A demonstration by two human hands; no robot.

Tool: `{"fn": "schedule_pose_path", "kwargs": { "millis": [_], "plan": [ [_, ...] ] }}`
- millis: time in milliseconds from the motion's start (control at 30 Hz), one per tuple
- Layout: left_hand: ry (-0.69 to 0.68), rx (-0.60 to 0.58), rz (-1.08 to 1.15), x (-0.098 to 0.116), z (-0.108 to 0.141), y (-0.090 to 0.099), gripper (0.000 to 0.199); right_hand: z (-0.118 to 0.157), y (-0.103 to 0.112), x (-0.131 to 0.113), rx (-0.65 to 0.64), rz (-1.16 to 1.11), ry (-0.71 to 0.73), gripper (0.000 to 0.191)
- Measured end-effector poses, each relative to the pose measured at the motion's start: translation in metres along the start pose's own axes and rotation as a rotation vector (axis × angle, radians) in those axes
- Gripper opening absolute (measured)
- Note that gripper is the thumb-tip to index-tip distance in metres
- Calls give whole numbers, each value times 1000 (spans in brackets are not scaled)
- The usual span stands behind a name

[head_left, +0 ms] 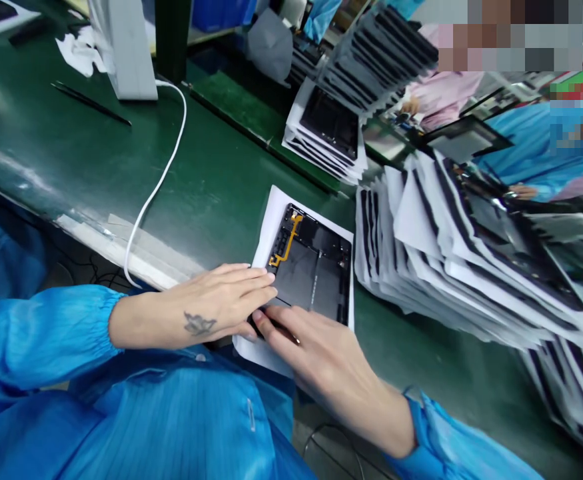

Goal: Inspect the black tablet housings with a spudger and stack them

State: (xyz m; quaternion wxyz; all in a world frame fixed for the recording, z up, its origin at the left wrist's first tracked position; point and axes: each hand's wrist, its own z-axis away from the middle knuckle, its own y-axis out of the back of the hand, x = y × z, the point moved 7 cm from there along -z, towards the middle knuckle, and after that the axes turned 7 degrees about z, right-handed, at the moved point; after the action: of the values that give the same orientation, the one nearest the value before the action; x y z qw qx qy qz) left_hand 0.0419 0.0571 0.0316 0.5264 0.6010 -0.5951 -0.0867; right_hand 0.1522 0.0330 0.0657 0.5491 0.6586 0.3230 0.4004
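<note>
A black device housing (pixel 304 273) with an orange flex strip (pixel 290 243) lies on a white sheet (pixel 266 217) at the front edge of the green table. My left hand (pixel 221 303) rests flat over the housing's left near part, its fingers extended side by side. Beside it, my right hand (pixel 316 350) is over the near end of the housing, fingers bent and pressed together. Something thin and dark shows between its fingers, too hidden to name. The near end of the housing is covered by both hands.
Tall stacks of housings between white sheets (pixel 421 260) stand close on the right. A smaller stack (pixel 321 140) is behind. White cable (pixel 176 147) curves across the green table (pixel 71 160) near a grey stand (pixel 134 53). Black tweezers (pixel 91 105) lie left. Other people sit back right.
</note>
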Motion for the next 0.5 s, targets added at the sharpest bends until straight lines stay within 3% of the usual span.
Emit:
{"fn": "schedule_pose_path", "kwargs": {
  "millis": [500],
  "plan": [
    [-4,18,9,0,3,-1,42,-4,2,-15,-32,148,-12,31]
  ]
}}
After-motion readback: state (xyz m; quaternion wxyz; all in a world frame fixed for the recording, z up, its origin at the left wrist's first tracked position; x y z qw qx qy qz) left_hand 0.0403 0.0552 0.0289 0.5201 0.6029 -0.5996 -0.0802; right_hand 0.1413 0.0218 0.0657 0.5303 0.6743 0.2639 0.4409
